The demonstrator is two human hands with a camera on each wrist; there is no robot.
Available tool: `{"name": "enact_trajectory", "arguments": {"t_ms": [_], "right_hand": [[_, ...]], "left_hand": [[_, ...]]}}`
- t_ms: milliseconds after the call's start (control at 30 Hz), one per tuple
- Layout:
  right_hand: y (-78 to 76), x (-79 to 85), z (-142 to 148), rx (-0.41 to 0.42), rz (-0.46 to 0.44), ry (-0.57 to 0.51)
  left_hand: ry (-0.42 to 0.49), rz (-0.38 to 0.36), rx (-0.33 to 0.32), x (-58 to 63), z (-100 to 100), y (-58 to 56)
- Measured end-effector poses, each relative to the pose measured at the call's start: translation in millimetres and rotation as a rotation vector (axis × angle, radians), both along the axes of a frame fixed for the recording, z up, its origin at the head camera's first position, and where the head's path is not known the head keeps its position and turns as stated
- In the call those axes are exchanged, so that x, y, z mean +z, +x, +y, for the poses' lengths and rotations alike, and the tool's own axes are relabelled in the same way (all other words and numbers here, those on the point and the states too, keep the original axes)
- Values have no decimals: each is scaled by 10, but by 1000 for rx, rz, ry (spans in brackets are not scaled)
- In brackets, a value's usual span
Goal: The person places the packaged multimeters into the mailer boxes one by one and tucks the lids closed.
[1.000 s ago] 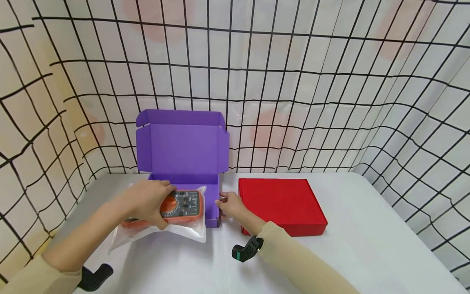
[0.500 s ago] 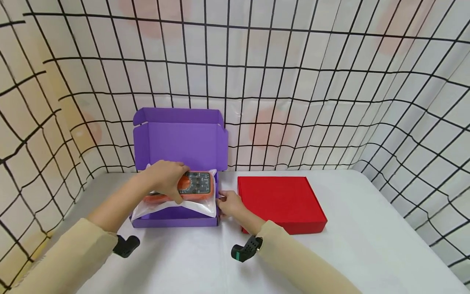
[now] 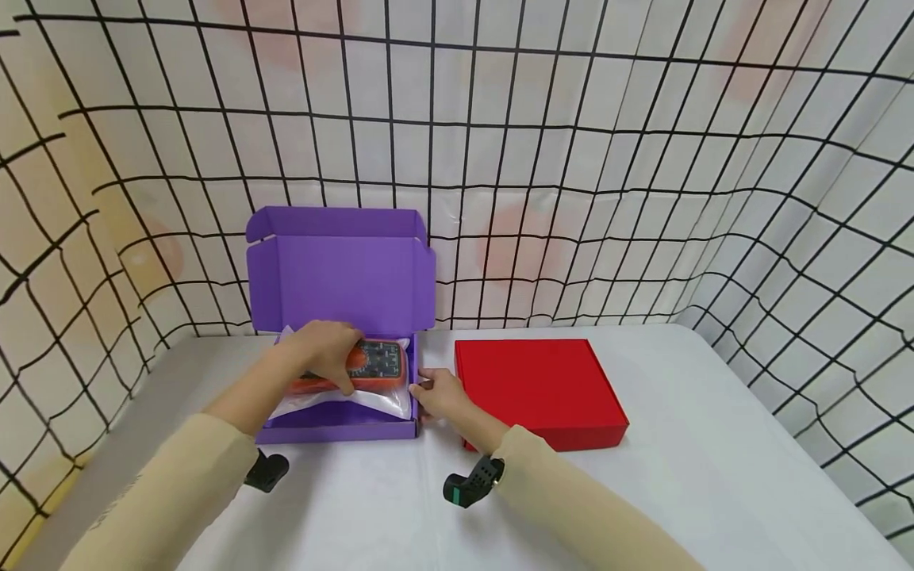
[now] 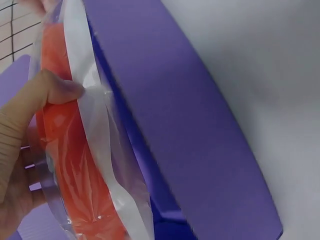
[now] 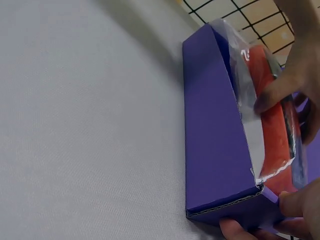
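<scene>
Fingers of my left hand (image 3: 323, 351) are gripping an orange multimeter (image 3: 382, 361), spread just wide enough to span its casing, thumb bending over the six-o'clock edge. Sealed in a clear plastic bag (image 3: 385, 403), it is lying within the walls of the purple box (image 3: 336, 433); whether it is touching the floor, I cannot tell. Toward the box's four o'clock, my right hand (image 3: 439, 392) is pinching the side wall. Slack plastic is bunching toward six o'clock and could be catching on the front wall, leaving the meter tilted. Releasing early could be dropping one end; a weak right-hand pinch could be letting the box skid toward three o'clock, where a red box (image 3: 531, 388) is sitting.
</scene>
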State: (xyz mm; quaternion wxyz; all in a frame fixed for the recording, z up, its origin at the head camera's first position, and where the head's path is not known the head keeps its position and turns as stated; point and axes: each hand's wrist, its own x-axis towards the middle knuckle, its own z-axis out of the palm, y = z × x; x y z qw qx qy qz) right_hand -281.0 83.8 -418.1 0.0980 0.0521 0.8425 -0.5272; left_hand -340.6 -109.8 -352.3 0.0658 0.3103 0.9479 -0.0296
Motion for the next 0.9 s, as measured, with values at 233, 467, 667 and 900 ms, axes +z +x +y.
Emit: {"name": "enact_trajectory", "arguments": {"t_ms": [233,467,667,900], "right_hand": [[4,28,-33,19,30,23],[23,52,-57,17,41,29],[27,24,-63,16,71,36],[40,-1,-25,0,50,50]], "left_hand": [[-21,-22,23,-114,4,-44],[8,-41,27,-222,-57,-43],[51,-84,78,-324,-85,-36],[148,-133,98,-456,-152,0]]}}
